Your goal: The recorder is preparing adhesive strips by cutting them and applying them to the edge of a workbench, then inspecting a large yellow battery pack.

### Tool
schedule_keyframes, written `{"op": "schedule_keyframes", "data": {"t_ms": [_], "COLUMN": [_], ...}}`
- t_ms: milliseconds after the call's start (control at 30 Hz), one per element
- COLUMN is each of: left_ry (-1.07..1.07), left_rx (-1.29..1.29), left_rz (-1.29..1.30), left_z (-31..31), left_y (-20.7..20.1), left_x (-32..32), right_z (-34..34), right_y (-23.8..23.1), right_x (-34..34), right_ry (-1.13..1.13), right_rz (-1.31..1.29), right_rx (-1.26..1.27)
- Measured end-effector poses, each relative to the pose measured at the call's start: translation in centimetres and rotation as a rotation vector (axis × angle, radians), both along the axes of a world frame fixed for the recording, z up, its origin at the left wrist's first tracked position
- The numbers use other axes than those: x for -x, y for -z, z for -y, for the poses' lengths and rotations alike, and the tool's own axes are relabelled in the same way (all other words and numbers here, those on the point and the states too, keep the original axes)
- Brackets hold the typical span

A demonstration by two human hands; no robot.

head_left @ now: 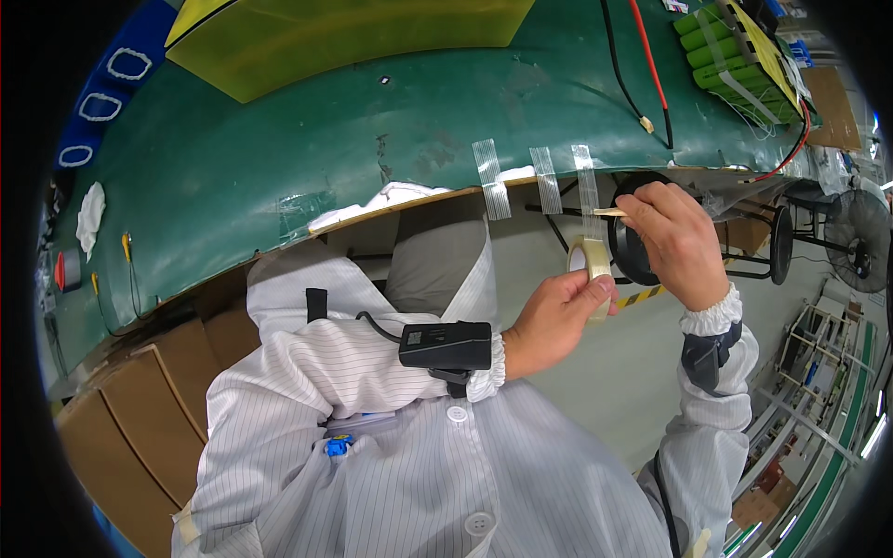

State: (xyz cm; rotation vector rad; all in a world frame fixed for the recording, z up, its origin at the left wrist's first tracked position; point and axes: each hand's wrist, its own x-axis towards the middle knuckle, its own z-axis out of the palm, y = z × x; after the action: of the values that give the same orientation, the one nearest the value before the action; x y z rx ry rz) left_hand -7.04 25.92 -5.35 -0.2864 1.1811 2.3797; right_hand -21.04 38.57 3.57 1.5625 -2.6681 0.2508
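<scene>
A green counter (233, 158) curves across the top from nine o'clock to two, worn white patches along its front edge. The grey floor (595, 400) spreads towards five o'clock, with yellow-and-black striping (642, 296) at three. A black round seat (637, 262) stands just short of three, a caged fan (856, 244) farther out at three. Bright tube lights (873, 435) show near four, and brown cardboard (130, 437) fills eight.

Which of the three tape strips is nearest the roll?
The right strip: it runs down to the roll, while the middle strip and left strip hang apart from it.
</scene>
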Motion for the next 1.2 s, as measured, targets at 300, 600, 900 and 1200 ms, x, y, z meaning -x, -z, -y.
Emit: {"op": "schedule_keyframes", "data": {"t_ms": [300, 600, 900, 1200], "left_ry": [0.012, -0.037, -0.001, 0.109], "left_rx": [0.031, -0.048, 0.008, 0.041], "left_rz": [-0.002, 0.06, 0.042, 0.094], "left_z": [0.3, 0.5, 1.0, 0.7], "left_y": [-0.1, -0.3, -0.2, 0.6], "left_x": [0.0, 0.0, 0.1, -1.4], "right_z": [0.7, 0.9, 0.4, -5.8], "right_y": [0.1, 0.9, 0.9, 2.5], "right_x": [-0.2, -0.2, -0.8, 0.8], "right_ry": [-0.045, -0.092, -0.046, 0.133], "right_rz": [-0.077, -0.111, -0.184, -0.254], "right_rx": [-0.088, -0.116, -0.158, -0.335]}}
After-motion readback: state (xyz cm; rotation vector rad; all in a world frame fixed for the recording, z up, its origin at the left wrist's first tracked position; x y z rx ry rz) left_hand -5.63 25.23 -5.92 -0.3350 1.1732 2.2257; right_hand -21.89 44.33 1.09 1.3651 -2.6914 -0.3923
